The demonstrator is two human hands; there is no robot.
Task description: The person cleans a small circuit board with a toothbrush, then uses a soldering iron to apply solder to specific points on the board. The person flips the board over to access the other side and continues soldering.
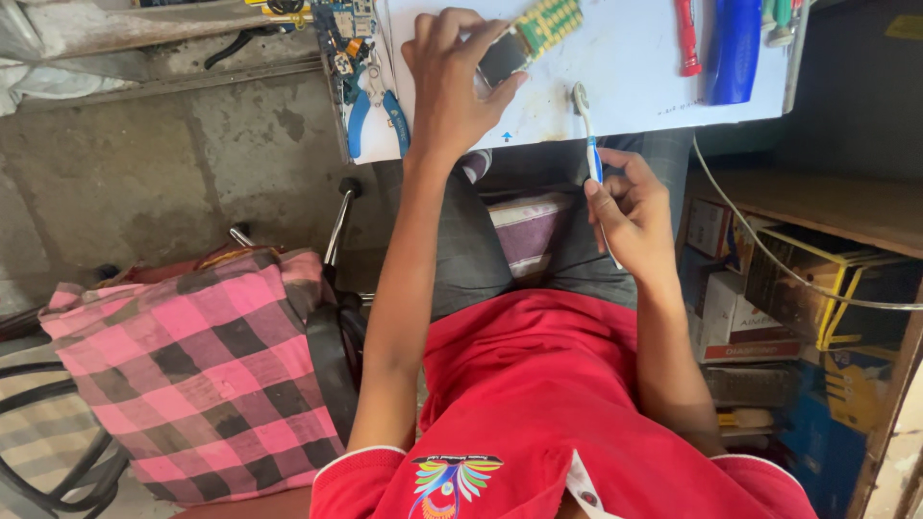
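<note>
Your white tabletop (635,77) fills the top middle of the view, its near edge running just above your lap. The pink checked bag (202,375) sits on the floor well off to your left, clear of both arms. On your right, shelves hold stacked boxes (760,308), close beside your right forearm, with a pale cable (769,259) draped across them.

Along the tabletop's left edge lie blue-handled pliers (377,115), just beside your left wrist. Near the far right corner lie a blue tool handle (735,38) and a red screwdriver (686,38), well apart from both hands. The middle of the tabletop between your hands is bare white surface.

Your left hand (452,86) is curled on a small phone (505,58), gripping it from the side, close to the near edge toward the left. A green keypad board (548,24) lies touching or just beyond the phone.

Your right hand (630,216) hangs below the near edge over your lap, fingers closed around a toothbrush (588,135), whose head rests on the tabletop's near edge.
</note>
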